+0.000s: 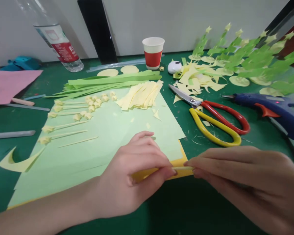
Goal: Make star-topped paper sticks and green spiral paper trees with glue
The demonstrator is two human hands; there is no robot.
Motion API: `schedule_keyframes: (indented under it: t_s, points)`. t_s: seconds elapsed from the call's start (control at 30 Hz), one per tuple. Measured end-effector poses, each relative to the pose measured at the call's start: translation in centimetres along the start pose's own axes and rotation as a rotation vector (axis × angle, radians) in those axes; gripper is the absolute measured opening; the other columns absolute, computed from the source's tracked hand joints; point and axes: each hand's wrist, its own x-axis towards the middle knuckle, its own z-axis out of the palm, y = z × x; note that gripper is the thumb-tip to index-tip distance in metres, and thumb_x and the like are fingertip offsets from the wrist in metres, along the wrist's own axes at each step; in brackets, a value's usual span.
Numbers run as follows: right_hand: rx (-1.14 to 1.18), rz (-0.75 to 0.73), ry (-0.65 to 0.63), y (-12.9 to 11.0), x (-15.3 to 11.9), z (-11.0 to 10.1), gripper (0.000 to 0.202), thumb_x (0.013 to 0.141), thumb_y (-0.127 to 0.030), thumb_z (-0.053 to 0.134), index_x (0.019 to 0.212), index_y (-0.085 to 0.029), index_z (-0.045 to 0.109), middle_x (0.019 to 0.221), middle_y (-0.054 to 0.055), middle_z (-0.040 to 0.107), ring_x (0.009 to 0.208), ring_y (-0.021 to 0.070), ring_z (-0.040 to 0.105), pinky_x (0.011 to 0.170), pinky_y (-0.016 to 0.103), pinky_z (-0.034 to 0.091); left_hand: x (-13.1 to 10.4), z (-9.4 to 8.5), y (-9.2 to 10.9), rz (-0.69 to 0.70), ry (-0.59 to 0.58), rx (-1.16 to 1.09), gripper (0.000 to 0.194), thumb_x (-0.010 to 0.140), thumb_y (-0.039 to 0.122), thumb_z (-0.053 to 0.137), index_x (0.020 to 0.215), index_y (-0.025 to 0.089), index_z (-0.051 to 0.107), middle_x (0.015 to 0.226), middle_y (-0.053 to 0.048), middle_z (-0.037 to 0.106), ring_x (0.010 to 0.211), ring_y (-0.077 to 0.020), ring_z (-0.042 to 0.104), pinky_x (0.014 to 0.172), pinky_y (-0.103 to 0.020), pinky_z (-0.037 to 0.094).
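Note:
Between my two hands, low at the centre right, a thin pale yellow stick-like piece (183, 168) is stretched level; whether it is paper or wood I cannot tell. My left hand (139, 173) pinches one end between thumb and forefinger. The fingertips of my right hand (250, 179) close on the other end. Under my left hand lies a light green paper sheet (127, 122). On it are a pile of pale yellow paper strips (140, 94), small folded paper stars (94, 103), several star-tipped sticks (66, 126) and a bare stick (77, 141).
Scissors (195, 102) with red and yellow handles lie open near a blue glue gun (254, 101). Behind stand a paper cup (153, 55), a water bottle (63, 49) and green paper plants (250, 55). Green strips (112, 80) and yellow scraps (193, 76) lie around.

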Motion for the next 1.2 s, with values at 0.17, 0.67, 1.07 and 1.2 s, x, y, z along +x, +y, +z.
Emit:
schedule_keyframes:
  t_s: [0.17,0.67,1.07,1.2]
  points:
    - [0.115,0.046,0.015,0.5,0.5,-0.1,0.017,0.087,-0.016,0.045,0.077,-0.022,0.057,0.067,0.001,0.065,0.051,0.0088,0.058,0.039,0.016,0.04,0.5,-0.2,0.1,-0.043,0.034,-0.062,0.011,0.079,0.008,0.058,0.07,0.013,0.062,0.066,0.0,0.066,0.06,-0.0104,0.057,0.093,-0.033,0.037]
    - [-0.103,-0.052,0.083,0.3,-0.9,-0.2,0.013,0.086,-0.013,0.047,0.091,-0.023,0.053,0.08,0.005,0.066,0.061,0.0116,0.062,0.044,0.022,0.043,0.5,-0.1,-0.3,-0.17,0.078,-0.135,0.012,0.074,0.012,0.067,0.064,0.017,0.065,0.062,0.004,0.067,0.058,-0.01,0.059,0.096,-0.034,0.038]
    - [-0.006,-0.003,0.092,0.2,-0.1,-0.1,0.014,0.082,-0.012,0.051,0.075,-0.023,0.055,0.076,0.004,0.066,0.062,0.0125,0.063,0.035,0.021,0.037,0.2,-0.1,0.1,-0.102,0.045,-0.018,0.019,0.065,0.017,0.076,0.079,0.016,0.063,0.076,0.001,0.069,0.069,-0.0132,0.062,0.099,-0.036,0.035]
    - [0.006,0.022,0.054,0.2,-0.2,-0.1,0.015,0.084,-0.013,0.05,0.076,-0.024,0.053,0.072,0.003,0.065,0.064,0.0129,0.062,0.036,0.021,0.037,0.1,-0.1,0.3,-0.011,0.053,0.099,0.008,0.074,0.018,0.068,0.075,0.016,0.061,0.071,0.0,0.069,0.066,-0.0127,0.062,0.098,-0.035,0.034]
